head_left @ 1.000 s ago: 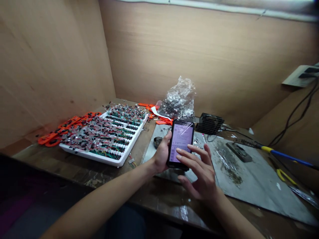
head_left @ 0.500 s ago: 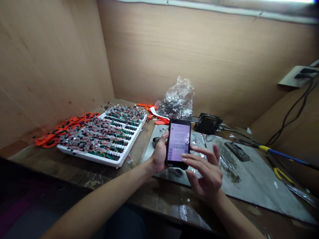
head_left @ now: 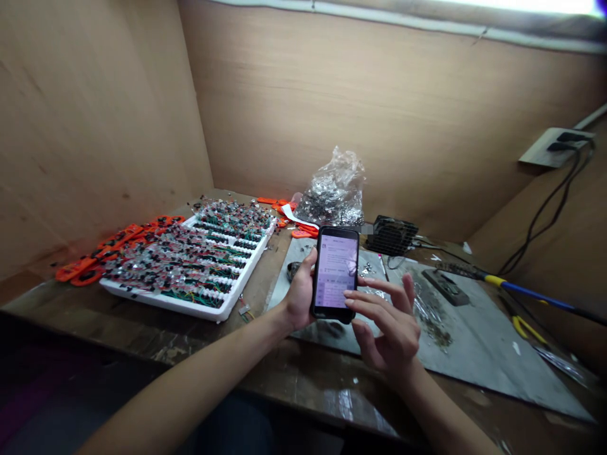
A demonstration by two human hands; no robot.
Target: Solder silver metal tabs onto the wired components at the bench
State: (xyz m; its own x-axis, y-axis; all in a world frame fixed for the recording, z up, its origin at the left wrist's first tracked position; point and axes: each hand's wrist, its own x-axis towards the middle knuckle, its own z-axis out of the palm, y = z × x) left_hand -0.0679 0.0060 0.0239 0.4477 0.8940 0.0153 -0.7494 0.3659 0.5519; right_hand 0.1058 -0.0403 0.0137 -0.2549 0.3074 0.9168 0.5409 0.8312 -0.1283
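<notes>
A black smartphone [head_left: 336, 268] with a lit screen is held upright above the grey mat [head_left: 502, 360]. My left hand [head_left: 300, 294] grips it along its left side, the thumb at the edge. On the screen are lines of text over what looks like a keyboard, too small to read. My right hand [head_left: 391, 328] is beside the phone with its fingers apart and nothing in them. One fingertip touches or hovers just over the lower right of the screen; I cannot tell which.
Left stands a white foam tray [head_left: 222, 313] full of small wired parts, beside orange plastic pieces [head_left: 73, 268]. Behind are a clear plastic bag [head_left: 334, 189] of small metal parts and a black fan [head_left: 392, 235]. A blue-yellow soldering iron [head_left: 531, 291] and yellow-handled pliers [head_left: 524, 328] lie right.
The whole scene shifts slightly left as the head view turns. Both hands keep nearly the same pose around the phone, with the right fingertips still at the lower part of its screen.
</notes>
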